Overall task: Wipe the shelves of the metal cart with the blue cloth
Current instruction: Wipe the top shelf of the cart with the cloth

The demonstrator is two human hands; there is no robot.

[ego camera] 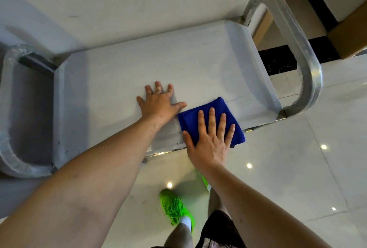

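Pale tiled floor lies under the metal cart (pixel 309 80). On its top shelf (pixel 149 65), my right hand (pixel 210 140) presses the folded blue cloth (pixel 198 116) flat-fingered at the near edge toward the right end; my left hand (pixel 158 104) rests spread beside it, holding nothing. I judge the top-shelf wipe is under way; next, sweep leftward.

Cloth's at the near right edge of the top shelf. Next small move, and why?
Probably slide the blue cloth away from the near edge, toward the far side of the top shelf. The right hand presses it flat, partly overhanging the edge; the left hand rests flat beside it, steadying the cart.
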